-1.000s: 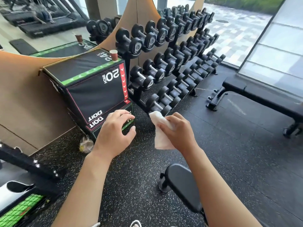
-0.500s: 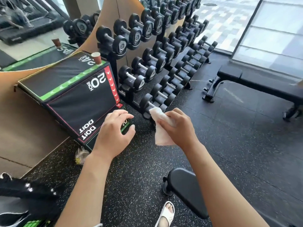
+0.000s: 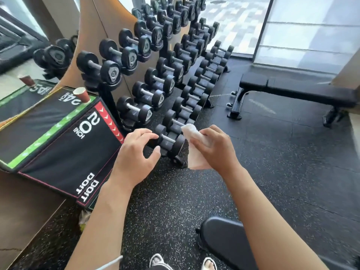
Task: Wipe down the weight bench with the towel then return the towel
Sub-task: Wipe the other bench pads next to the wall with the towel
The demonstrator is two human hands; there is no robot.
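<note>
The towel [image 3: 196,147] is bunched in the right hand [image 3: 214,147], fingers curled round it, held in the air above the floor [image 3: 292,172], probably so it stays clean and ready for wiping. The left hand [image 3: 136,154] hangs beside it, fingers loosely bent, gripping nothing. Behind both hands stands the dumbbell rack [image 3: 165,78], a plyo box [image 3: 58,137] to its left with a paper cup [image 3: 82,94] on top. The bench [image 3: 296,92] sits well apart, by the window, unwiped by my reading.
</note>
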